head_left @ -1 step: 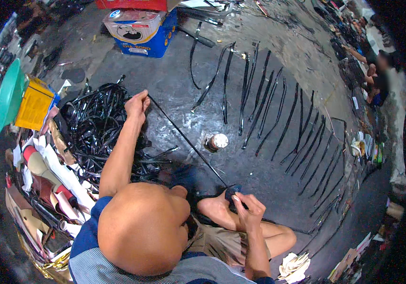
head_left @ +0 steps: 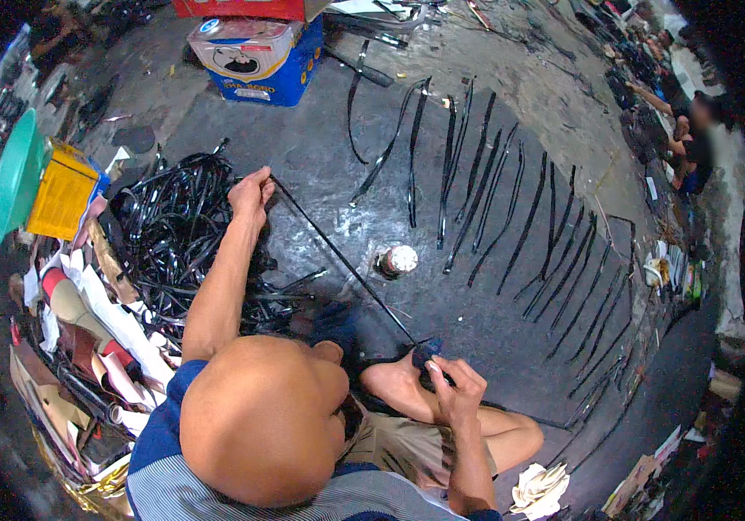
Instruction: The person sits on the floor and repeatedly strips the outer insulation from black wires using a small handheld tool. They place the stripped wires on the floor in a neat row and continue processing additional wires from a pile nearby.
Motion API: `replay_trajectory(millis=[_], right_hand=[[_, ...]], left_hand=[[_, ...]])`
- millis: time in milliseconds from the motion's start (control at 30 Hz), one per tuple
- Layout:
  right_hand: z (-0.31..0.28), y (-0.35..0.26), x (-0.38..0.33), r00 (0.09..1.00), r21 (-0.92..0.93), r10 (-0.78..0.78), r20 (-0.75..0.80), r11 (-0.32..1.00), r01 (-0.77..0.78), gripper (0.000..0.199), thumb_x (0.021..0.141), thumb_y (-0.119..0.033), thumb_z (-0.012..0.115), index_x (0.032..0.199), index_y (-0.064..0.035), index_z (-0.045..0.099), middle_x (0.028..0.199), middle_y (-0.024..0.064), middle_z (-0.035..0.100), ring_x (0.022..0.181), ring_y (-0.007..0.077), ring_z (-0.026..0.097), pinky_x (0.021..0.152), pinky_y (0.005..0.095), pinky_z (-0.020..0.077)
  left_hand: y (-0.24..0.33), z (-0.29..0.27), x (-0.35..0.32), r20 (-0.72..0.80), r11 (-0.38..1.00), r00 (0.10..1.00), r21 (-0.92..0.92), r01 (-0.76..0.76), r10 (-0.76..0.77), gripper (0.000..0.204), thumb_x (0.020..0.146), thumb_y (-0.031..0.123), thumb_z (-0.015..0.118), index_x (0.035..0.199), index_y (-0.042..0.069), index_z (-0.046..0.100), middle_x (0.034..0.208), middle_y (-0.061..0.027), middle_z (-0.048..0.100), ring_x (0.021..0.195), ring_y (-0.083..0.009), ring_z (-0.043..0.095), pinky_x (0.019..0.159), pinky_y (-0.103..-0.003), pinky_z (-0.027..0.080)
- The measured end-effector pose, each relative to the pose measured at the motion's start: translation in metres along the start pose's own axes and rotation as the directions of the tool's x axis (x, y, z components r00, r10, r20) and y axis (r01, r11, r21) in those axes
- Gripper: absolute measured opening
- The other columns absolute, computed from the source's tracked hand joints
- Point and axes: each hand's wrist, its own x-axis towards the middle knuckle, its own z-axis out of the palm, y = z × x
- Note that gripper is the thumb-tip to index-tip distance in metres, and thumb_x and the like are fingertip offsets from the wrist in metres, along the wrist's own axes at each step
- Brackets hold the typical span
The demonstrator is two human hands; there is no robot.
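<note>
My left hand, its fingers closed, pinches one end of a narrow black strip. The strip runs taut and slanting down to a small dark blue pad, which looks like folded cloth. My right hand grips that pad near my bent leg, and the strip's lower end meets it there. Beside the left forearm lies a tangled heap of glossy black strips. A small jar with a whitish, crusted top stands on the floor to the right of the taut strip.
Several black strips lie side by side in a row across the dark floor sheet. A blue and white tin stands at the back. Left are a green basin, a yellow box and scraps. Another person sits far right.
</note>
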Motion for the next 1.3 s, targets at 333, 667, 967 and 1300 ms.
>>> replay_trajectory(millis=[333,667,967,1300], right_hand=[[0.013,0.026,-0.022,0.991,-0.002,0.132,0.021,0.991,-0.132,0.005,0.083,-0.006,0.076,0.083,-0.0011,0.075,0.071,0.0112,0.067,0.062,0.0202,0.063,0.058,0.0332,0.0492],[-0.011,0.012,0.0,0.889,-0.194,0.457,0.032,0.875,-0.443,0.06,0.083,-0.029,0.082,0.134,-0.008,0.058,0.091,0.0124,0.071,0.081,0.0306,0.069,0.073,0.0421,0.0551],[0.035,-0.047,0.088,0.993,0.169,0.077,-0.089,0.984,-0.061,0.028,0.084,-0.003,0.075,0.111,-0.0023,0.071,0.091,0.0106,0.068,0.081,0.0213,0.066,0.073,0.0304,0.0527],[0.117,-0.139,0.214,0.86,0.385,-0.493,-0.133,0.774,0.503,0.045,0.081,-0.013,0.076,0.123,-0.0022,0.063,0.11,0.0164,0.068,0.103,0.0334,0.066,0.089,0.0421,0.0523]], left_hand=[[-0.046,0.023,0.021,0.077,0.411,0.851,0.85,-0.329,0.52,0.025,0.081,0.006,0.073,0.103,-0.002,0.065,0.095,-0.0115,0.065,0.085,-0.0265,0.063,0.069,-0.036,0.053],[-0.093,0.164,0.053,0.981,-0.573,0.168,0.083,-0.815,-0.097,0.018,0.084,0.008,0.057,0.096,0.004,0.07,0.104,-0.009,0.068,0.109,-0.0278,0.06,0.085,-0.04,0.052],[0.027,0.155,-0.026,0.618,0.125,0.36,0.39,-0.912,0.699,0.018,0.081,0.003,0.066,0.097,0.007,0.072,0.087,-0.0077,0.067,0.085,-0.0255,0.064,0.076,-0.037,0.052],[0.051,0.046,-0.179,0.334,0.856,0.832,0.119,-0.503,0.443,0.017,0.084,-0.007,0.071,0.099,-0.001,0.065,0.092,-0.0025,0.065,0.08,-0.0068,0.061,0.07,-0.021,0.05]])
